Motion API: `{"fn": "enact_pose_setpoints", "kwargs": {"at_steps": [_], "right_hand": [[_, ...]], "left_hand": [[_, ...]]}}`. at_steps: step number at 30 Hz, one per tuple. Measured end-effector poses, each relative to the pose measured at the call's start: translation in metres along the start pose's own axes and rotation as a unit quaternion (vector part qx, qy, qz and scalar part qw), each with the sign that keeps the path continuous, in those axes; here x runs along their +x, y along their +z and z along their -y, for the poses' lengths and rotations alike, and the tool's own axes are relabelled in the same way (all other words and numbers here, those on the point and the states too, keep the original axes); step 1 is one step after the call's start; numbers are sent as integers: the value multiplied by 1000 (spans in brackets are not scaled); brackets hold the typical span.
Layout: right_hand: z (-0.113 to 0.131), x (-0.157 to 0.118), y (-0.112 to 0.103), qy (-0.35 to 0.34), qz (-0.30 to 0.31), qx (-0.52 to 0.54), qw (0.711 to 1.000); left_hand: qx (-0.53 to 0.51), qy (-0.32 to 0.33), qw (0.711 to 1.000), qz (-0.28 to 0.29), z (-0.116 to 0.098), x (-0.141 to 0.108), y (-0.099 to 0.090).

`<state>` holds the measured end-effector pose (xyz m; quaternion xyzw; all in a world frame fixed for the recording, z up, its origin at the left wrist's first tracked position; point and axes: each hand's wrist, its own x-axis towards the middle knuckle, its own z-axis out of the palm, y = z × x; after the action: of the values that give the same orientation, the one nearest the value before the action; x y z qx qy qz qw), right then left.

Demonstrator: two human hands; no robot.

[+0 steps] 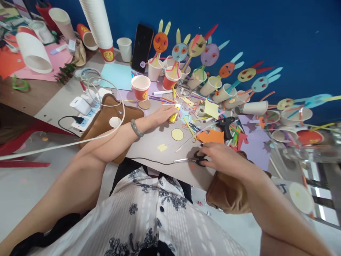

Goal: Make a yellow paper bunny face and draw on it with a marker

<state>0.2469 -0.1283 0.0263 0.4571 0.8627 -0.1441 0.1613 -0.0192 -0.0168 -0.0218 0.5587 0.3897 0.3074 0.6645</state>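
My left hand [165, 114], with a bangle on its wrist, reaches over the table with its fingers closed about a small yellow glue stick [174, 116]. The fingertips are partly hidden behind it. Near the table's front edge, my right hand [217, 155] grips the dark handles of a pair of scissors [198, 158], whose blades point left and lie close to the tabletop. Between the hands lie a round yellow paper disc [177, 134] and a pale yellow scrap [162, 147]. An orange paper piece [211, 136] lies just beyond my right hand.
A row of cups with paper rabbit faces, such as an orange one [160, 42], lines the blue wall. A black glue gun [225, 127] lies among scraps at right. At left are a power strip [87, 115], a brown bag [133, 107] and a tall cup stack [98, 26].
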Motion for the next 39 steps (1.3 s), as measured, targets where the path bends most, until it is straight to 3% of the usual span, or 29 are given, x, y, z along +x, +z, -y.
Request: {"fn": "enact_pose_setpoints", "kwargs": {"at_steps": [2,6,16,25,29,34,39], "right_hand": [[6,-10,17,24,23,-35,999],[10,-24,34,39,-1,-35,999],[-1,-24,30,45,-9,85,995],[-12,-19,46,12,-69,110,991],[-12,-17,51,37,-73,59,995],[-11,-18,38,24,-50,28,998],[-25,-38,-2,11,-10,162,987]], "left_hand": [[12,4,1000,0,-3,-2,1],[6,-6,1000,1,-5,-2,2],[21,-17,1000,16,-11,-11,3],[-16,17,999,-29,-6,-1,-1],[-48,9,998,-48,-5,4,-3],[-44,25,997,-59,0,6,-4],[-31,22,996,-75,5,9,-4]]}}
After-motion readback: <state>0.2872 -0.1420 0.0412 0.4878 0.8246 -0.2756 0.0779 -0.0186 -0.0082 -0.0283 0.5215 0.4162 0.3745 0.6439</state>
